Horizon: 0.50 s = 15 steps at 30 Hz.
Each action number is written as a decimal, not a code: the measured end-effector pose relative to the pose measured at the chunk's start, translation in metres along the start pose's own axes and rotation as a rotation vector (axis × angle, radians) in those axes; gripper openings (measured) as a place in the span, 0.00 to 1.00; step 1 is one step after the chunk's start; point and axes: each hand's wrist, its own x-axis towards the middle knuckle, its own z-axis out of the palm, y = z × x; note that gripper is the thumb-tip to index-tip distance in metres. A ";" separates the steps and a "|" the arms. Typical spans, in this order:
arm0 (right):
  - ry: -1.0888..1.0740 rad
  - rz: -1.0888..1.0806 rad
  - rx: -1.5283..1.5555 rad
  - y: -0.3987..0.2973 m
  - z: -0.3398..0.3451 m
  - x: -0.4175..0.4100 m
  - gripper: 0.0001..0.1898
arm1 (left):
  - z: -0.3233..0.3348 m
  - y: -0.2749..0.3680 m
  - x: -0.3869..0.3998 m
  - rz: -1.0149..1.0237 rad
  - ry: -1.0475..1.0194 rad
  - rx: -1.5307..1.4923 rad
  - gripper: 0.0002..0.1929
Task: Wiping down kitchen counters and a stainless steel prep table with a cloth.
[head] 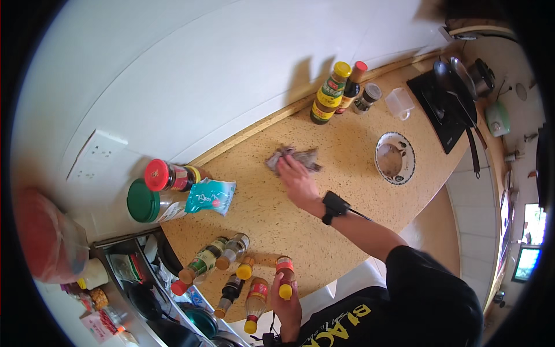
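Observation:
One hand reaches out over the speckled countertop, my right hand, its fingers pressed on a crumpled greyish cloth. My left hand is closed around a small bottle with a red label and yellow cap, near the counter's front edge. Left of it stand a clear bottle with a yellow cap, a dark sauce bottle, a small yellow-capped bottle, a glass bottle and a green-labelled bottle. A patterned bowl with murky liquid sits to the right.
By the wall stand a yellow-capped sauce bottle, a red-capped bottle, a shaker and a clear plastic cup. A black cooktop holds pans. Jars and a teal packet are at left, above an open drawer.

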 end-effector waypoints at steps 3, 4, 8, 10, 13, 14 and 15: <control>-0.025 -0.134 0.138 -0.027 0.039 0.055 0.27 | 0.003 -0.004 0.000 0.033 -0.035 0.007 0.24; -0.049 -0.211 0.089 -0.038 0.051 0.076 0.27 | 0.005 -0.002 0.001 0.026 -0.033 -0.013 0.23; -0.074 -0.228 0.172 -0.044 0.061 0.119 0.27 | 0.002 0.007 0.004 -0.036 -0.044 0.002 0.21; -0.148 -0.180 0.115 -0.038 0.051 0.111 0.26 | 0.001 0.001 0.004 0.008 -0.038 0.039 0.22; -0.021 -0.133 0.027 0.007 0.015 0.076 0.24 | 0.002 0.005 0.006 0.024 -0.056 0.062 0.24; -0.037 -0.079 0.054 0.018 0.000 0.055 0.25 | 0.002 0.007 0.007 0.041 -0.064 0.058 0.24; -0.051 -0.029 0.077 0.027 -0.016 0.029 0.25 | 0.002 0.007 0.007 0.058 -0.069 0.050 0.24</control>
